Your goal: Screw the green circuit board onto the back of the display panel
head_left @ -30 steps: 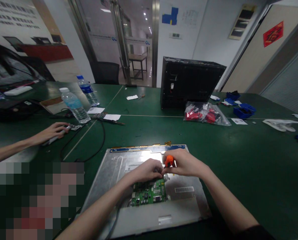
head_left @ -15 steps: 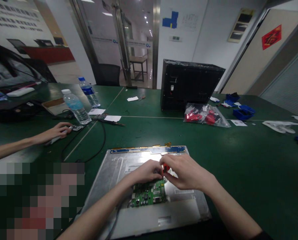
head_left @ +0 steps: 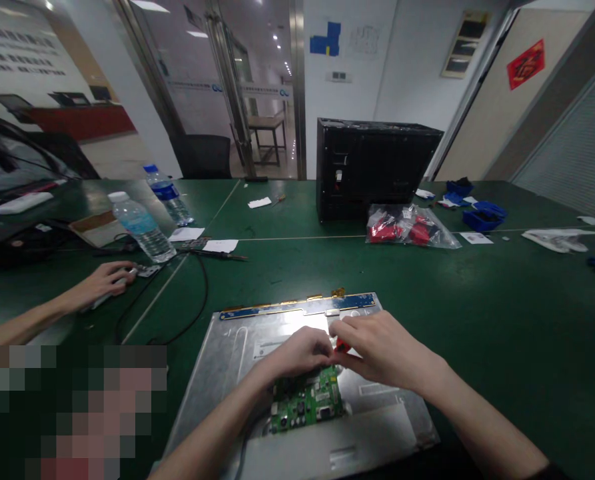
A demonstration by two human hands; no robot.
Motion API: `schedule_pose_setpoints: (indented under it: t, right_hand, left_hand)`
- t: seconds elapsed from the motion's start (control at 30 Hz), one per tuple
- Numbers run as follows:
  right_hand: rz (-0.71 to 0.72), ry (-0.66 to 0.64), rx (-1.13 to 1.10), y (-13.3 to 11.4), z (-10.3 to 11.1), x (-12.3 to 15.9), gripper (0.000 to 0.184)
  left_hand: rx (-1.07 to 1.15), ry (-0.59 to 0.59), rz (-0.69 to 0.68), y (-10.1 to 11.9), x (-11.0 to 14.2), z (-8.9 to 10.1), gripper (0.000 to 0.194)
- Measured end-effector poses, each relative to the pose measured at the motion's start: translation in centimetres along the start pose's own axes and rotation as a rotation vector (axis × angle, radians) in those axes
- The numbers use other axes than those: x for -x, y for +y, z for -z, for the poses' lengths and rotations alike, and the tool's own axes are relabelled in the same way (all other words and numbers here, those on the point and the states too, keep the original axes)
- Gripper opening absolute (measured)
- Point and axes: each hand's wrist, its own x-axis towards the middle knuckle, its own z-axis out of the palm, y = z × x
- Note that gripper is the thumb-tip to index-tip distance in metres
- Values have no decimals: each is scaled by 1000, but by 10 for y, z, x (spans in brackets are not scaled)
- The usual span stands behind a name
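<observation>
A silver display panel (head_left: 217, 373) lies flat in front of me, back side up. On its middle sits a green circuit board (head_left: 307, 403). My left hand (head_left: 304, 350) rests over the board's far edge with fingers curled; whatever they may pinch is hidden. Just to the right, my right hand (head_left: 377, 347) grips a red-and-black screwdriver (head_left: 343, 345) by its handle, thumb and fingers around it. The tip is hidden, and the fingers of both hands nearly meet at the board's far right corner. A blue circuit strip (head_left: 297, 308) runs along the panel's far edge.
Across the green table stands a black monitor housing (head_left: 377, 167), with a plastic bag of red parts (head_left: 410, 227) before it. Two water bottles (head_left: 142, 227) and a black cable (head_left: 204, 293) are at left, near another person's hand (head_left: 107, 283). Blue items (head_left: 484, 217) lie at right.
My right hand has turned about the screwdriver, so its handle now leans lower and is more covered by the fingers. My left hand keeps its place on the board. The view has shifted slightly.
</observation>
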Motion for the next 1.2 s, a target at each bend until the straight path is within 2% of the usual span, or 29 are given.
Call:
schedule_pose_setpoints:
  t: [0.3, 0.57, 0.83, 1.07, 1.2]
  right_hand:
    - [24, 5, -37, -3, 4, 3, 8]
    - [-1, 16, 14, 3, -3, -1, 11]
    - [16, -7, -60, 7, 6, 3, 9]
    - [-32, -1, -9, 6, 4, -2, 10]
    - [-10, 5, -24, 5, 6, 0, 13]
  left_hand:
    - [6, 10, 2, 4, 2, 0, 12]
    - [-12, 9, 7, 6, 0, 3, 6]
    - [-13, 17, 0, 11, 5, 3, 11]
    - [-25, 38, 11, 14, 6, 3, 13]
    - [-43, 37, 5, 13, 7, 3, 10]
